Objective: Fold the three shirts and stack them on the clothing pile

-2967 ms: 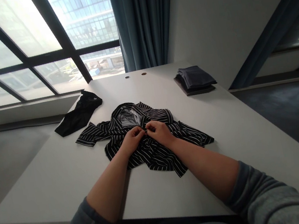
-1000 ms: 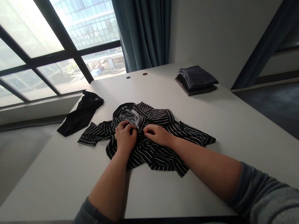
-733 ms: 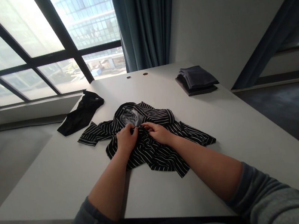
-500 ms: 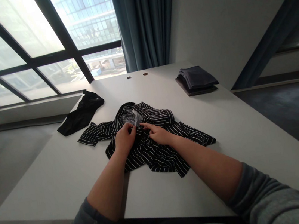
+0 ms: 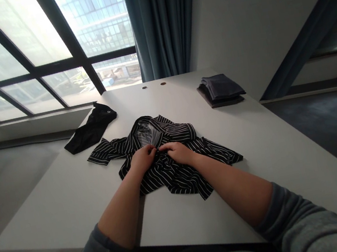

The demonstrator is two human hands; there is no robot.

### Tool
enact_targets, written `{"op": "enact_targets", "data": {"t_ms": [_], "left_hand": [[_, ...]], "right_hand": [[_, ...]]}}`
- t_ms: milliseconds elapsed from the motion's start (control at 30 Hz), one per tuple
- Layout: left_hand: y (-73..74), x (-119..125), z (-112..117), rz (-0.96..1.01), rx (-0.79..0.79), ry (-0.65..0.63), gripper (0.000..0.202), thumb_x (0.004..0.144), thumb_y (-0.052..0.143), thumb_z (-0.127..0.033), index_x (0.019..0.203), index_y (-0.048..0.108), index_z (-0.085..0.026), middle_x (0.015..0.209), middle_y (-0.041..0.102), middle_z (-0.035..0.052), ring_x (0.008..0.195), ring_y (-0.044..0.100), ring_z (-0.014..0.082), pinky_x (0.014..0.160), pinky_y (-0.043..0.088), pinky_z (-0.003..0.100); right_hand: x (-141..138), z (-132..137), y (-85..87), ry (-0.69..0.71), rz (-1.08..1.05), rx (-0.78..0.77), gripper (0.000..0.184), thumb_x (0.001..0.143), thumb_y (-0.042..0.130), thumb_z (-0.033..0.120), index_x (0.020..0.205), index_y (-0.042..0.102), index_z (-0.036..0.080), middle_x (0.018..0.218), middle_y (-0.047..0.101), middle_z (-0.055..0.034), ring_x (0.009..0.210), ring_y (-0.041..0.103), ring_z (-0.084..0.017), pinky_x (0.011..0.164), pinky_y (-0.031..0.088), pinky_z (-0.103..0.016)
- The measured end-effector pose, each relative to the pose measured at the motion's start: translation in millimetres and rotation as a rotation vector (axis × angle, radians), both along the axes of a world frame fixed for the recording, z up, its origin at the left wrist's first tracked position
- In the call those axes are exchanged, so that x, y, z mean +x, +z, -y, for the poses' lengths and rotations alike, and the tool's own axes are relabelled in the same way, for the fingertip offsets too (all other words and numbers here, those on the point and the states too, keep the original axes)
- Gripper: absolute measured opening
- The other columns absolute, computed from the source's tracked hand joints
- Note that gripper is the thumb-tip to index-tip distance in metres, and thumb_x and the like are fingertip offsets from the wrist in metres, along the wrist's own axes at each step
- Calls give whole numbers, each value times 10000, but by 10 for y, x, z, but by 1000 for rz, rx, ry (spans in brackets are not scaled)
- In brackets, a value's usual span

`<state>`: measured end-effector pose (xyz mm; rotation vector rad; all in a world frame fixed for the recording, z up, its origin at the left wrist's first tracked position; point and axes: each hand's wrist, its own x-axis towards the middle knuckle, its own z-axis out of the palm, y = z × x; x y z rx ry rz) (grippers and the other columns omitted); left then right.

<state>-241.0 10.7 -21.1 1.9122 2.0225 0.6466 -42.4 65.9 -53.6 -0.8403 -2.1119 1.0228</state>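
A black shirt with white stripes [image 5: 176, 176] lies rumpled on the white table, its collar end away from me and its sleeves spread to both sides. The lighter inside of the fabric shows at the neck opening. My left hand [image 5: 143, 159] pinches the front edge just below that opening. Close beside it, my right hand [image 5: 179, 152] has its fingers closed on the same front edge, fingertips nearly meeting the left ones. Whatever small part lies between the fingertips is too small to make out.
Folded dark cloths [image 5: 222, 89] are stacked at the back right of the white table [image 5: 183, 221]. A black garment [image 5: 92, 127] lies along the left edge. Two round cable holes sit near the far edge. Behind are a window and a blue curtain [image 5: 163, 24].
Both hands have shifted slightly toward me along the shirt's front edge. My left fingers have drawn in lower, and the right index finger is less extended. The shirt has hardly moved.
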Motion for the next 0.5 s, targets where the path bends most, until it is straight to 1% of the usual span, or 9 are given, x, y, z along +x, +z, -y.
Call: {"op": "enact_targets", "data": {"t_ms": [67,133,200,233,267,333,400,500], "left_hand": [[-58,4,-18,25,-9,10,240,924,645,-391,1091,748,-253,1067,789,96,986,712,302,808,480,355],[-92,8,-32,61,-10,16,282,894,685,-355,1144,730,-231,1082,783,101,1005,712,301,840,494,367],[-93,18,-37,116,-4,15,293,874,697,-300,1154,720,-216,1053,778,90,978,714,281,855,505,370],[-81,26,-35,153,5,8,290,868,695,-276,1150,717,-211,1033,775,79,955,715,266,857,510,366],[-65,35,-31,196,19,-5,287,864,691,-256,1146,714,-209,1019,771,68,935,714,250,856,516,360],[-24,61,-17,284,51,-45,289,860,680,-230,1147,705,-209,1016,765,50,920,713,224,857,529,345],[13,91,2,344,74,-91,281,864,668,-226,1143,700,-213,1033,762,40,929,712,212,866,541,337],[58,119,35,348,71,-157,254,877,660,-245,1126,698,-218,1029,763,38,924,711,213,875,555,350]], "right_hand": [[1,-28,-14,-70,-37,-107,427,796,504,10,1049,777,221,1126,786,-39,1042,732,-219,1021,565,-427],[0,-48,-23,-120,-98,-240,392,810,515,39,1085,739,204,1143,769,-54,903,735,-190,834,610,-350],[0,-60,-21,-151,-176,-375,414,801,539,54,1155,697,200,1274,718,-78,815,721,-156,680,587,-278],[2,-64,-15,-158,-217,-436,447,787,561,56,1192,677,206,1349,679,-89,799,716,-144,640,570,-255],[5,-67,-7,-159,-258,-491,489,768,586,53,1223,661,214,1403,644,-97,798,714,-136,618,558,-240],[16,-73,14,-138,-335,-576,560,724,633,46,1255,648,224,1434,618,-108,827,715,-139,598,542,-221],[27,-76,29,-93,-405,-630,579,702,657,50,1255,663,222,1401,640,-107,869,712,-152,593,535,-213],[32,-80,26,-71,-496,-678,507,725,646,78,1208,718,211,1274,719,-79,867,700,-154,623,542,-224]]}}
